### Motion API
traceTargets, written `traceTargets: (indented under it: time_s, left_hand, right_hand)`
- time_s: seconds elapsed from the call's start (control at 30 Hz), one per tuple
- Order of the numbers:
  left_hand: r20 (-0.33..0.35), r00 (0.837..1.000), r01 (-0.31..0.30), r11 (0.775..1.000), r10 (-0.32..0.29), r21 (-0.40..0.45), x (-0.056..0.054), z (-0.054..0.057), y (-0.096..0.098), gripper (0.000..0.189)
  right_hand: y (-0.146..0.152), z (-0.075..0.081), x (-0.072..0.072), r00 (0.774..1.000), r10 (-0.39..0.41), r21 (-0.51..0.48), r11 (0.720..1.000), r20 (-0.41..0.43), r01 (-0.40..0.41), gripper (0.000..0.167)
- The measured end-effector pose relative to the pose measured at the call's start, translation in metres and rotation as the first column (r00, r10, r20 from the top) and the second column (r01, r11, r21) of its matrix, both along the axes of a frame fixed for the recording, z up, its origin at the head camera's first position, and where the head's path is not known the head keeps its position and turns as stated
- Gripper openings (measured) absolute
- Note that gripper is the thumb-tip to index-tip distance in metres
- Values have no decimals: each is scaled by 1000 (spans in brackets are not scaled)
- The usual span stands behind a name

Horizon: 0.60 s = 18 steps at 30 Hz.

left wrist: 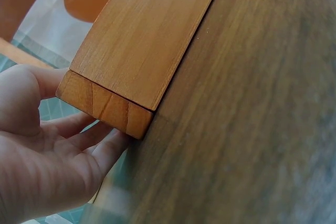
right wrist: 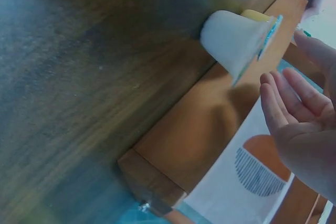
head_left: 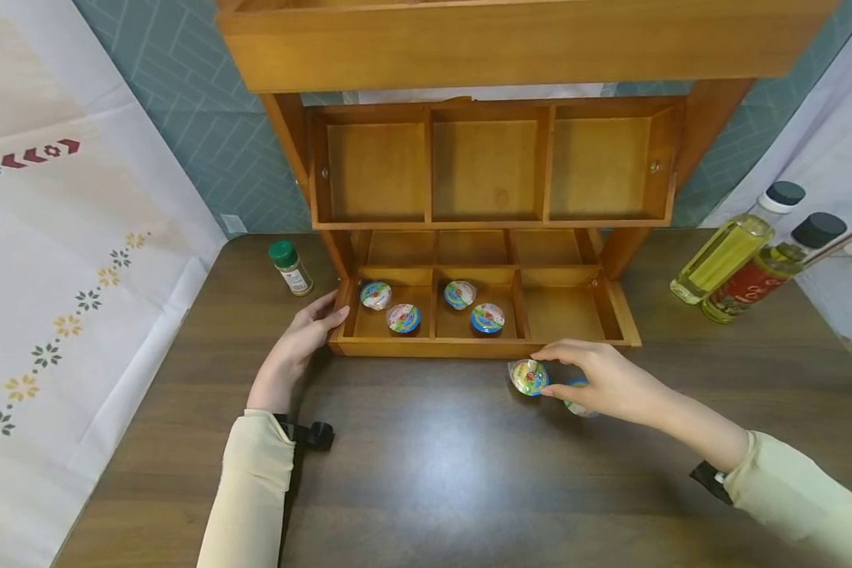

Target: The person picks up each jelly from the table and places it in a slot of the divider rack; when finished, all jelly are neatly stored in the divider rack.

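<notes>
My left hand (head_left: 304, 335) holds the left end of a wooden rack's bottom tray (head_left: 426, 349), thumb at the top edge and fingers along the outer side (left wrist: 105, 108). Over the tabletop in front of the tray, my right hand (head_left: 603, 379) spreads thumb and fingers about a yellow jelly cup (head_left: 528, 377) with a printed lid. Beneath that hand, partly covered, is a white jelly cup (head_left: 581, 407). The right wrist view shows the white cup's body (right wrist: 228, 40) before the yellow one (right wrist: 255, 15). Two jelly cups lie in the left compartment (head_left: 403, 318), two in the middle one (head_left: 487, 318).
Above the bottom tray, the rack has a tilted three-part tray (head_left: 490, 173) and a top shelf (head_left: 525, 51). A green-capped spice jar (head_left: 291, 268) stands left of it. Two oil bottles (head_left: 724, 248) (head_left: 760, 276) stand to the right on the wooden table (head_left: 426, 489).
</notes>
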<state>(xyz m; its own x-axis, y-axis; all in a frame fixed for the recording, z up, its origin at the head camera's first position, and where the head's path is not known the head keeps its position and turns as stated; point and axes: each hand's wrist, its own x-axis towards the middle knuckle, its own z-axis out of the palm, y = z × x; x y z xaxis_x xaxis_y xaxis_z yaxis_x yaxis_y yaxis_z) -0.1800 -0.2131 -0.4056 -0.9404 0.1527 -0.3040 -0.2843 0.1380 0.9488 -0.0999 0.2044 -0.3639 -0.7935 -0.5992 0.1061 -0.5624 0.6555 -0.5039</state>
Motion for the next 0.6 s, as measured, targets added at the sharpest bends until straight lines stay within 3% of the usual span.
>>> traceTargets:
  time_s: [0.4, 0.6]
  left_hand:
    - [9, 1000, -9, 1000, 9, 9, 0, 0, 2, 62]
    - [3, 1000, -7, 1000, 7, 5, -1, -1, 0, 62]
  right_hand:
    - [-4, -11, -2, 996, -71, 47, 996, 51, 69, 52]
    - [-10, -16, -7, 995, -66, 61, 996, 71, 62, 52]
